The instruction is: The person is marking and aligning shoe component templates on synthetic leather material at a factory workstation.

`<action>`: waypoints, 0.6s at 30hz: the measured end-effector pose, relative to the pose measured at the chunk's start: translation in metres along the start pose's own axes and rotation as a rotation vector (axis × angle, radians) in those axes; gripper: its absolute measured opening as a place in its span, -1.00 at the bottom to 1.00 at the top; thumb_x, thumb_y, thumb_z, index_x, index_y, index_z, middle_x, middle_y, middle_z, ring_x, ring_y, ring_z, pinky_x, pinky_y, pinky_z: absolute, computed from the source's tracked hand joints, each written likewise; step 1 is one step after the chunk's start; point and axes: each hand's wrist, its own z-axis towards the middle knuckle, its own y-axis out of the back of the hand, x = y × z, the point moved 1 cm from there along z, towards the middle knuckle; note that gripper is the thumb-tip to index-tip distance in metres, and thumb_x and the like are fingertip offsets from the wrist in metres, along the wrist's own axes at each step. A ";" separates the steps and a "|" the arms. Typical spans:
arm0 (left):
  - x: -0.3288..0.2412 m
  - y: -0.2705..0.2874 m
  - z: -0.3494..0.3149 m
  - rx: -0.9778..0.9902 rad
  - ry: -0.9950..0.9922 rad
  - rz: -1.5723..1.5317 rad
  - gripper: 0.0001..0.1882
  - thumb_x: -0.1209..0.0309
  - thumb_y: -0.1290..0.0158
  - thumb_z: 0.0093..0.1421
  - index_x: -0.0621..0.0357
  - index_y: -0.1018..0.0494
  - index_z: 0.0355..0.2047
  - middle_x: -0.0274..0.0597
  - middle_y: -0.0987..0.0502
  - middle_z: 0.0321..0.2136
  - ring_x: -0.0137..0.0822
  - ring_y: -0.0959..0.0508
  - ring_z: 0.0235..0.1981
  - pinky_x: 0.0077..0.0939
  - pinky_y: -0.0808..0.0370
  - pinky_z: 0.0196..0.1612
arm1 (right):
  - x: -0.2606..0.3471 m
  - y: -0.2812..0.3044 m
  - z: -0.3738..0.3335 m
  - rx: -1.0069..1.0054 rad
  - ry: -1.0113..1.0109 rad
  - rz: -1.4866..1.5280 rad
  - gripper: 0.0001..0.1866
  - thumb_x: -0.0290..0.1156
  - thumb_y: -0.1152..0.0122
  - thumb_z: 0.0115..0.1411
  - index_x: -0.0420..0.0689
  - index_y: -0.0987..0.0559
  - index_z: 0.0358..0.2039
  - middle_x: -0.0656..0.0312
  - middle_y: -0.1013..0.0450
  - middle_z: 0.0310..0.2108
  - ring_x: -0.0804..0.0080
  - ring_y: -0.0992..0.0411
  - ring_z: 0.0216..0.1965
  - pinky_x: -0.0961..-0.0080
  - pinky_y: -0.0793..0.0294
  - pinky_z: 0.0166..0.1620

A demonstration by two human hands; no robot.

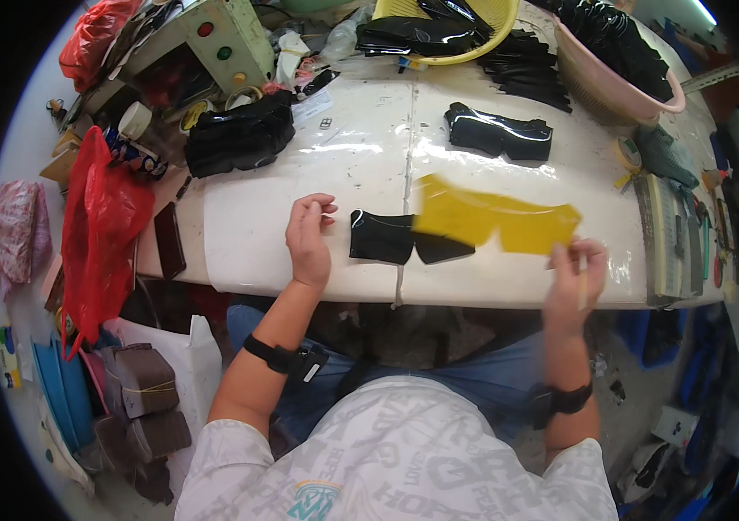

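My right hand pinches the right end of a thin yellow template sheet with a notched lower edge. A slim pale stick, perhaps a pen, also shows in that hand; its kind is not clear. The sheet is lifted, and its left part covers some of a glossy black cut piece of similar outline lying on the white table. Left of that piece, my left hand hovers with loosely bent fingers and nothing in it. Farther back lies a small stack of black pieces.
A thicker black stack lies back left, by a metal box with buttons. A yellow basket and a pink basket hold black pieces. A red bag hangs left near a phone. Tools and a board line the right edge.
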 end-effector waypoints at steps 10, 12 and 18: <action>-0.029 -0.026 -0.015 0.166 -0.294 1.222 -0.52 0.12 -0.49 -0.09 0.13 -0.54 -0.31 -0.17 -0.44 -0.26 -0.15 -0.49 -0.28 -0.22 -0.43 -0.05 | -0.065 0.087 0.047 -0.122 0.031 -0.666 -0.81 -0.63 -0.25 0.22 -0.23 -0.43 -0.20 0.25 -0.40 -0.31 0.49 -0.39 -0.34 0.54 -0.45 -0.20; -0.024 -0.021 -0.011 0.223 -0.151 1.078 -0.59 0.22 -0.48 -0.02 0.15 -0.53 -0.32 -0.27 -0.51 -0.33 -0.30 -0.52 -0.34 -0.35 -0.47 -0.12 | -0.062 0.082 0.047 -0.127 0.017 -0.757 -0.82 -0.58 -0.27 0.24 -0.25 -0.44 -0.20 0.16 -0.43 -0.30 0.37 -0.44 -0.33 0.44 -0.48 -0.18; -0.019 0.002 0.000 0.336 0.208 0.231 -0.83 0.48 -0.32 0.21 0.31 -0.59 -0.27 -0.39 -0.63 -0.42 -0.62 -0.50 -0.41 -0.68 -0.44 -0.34 | -0.039 0.037 0.025 -0.015 0.524 -0.692 -0.83 -0.45 -0.16 0.39 -0.29 -0.52 -0.11 0.06 -0.56 -0.25 0.30 -0.51 -0.35 0.37 -0.52 -0.21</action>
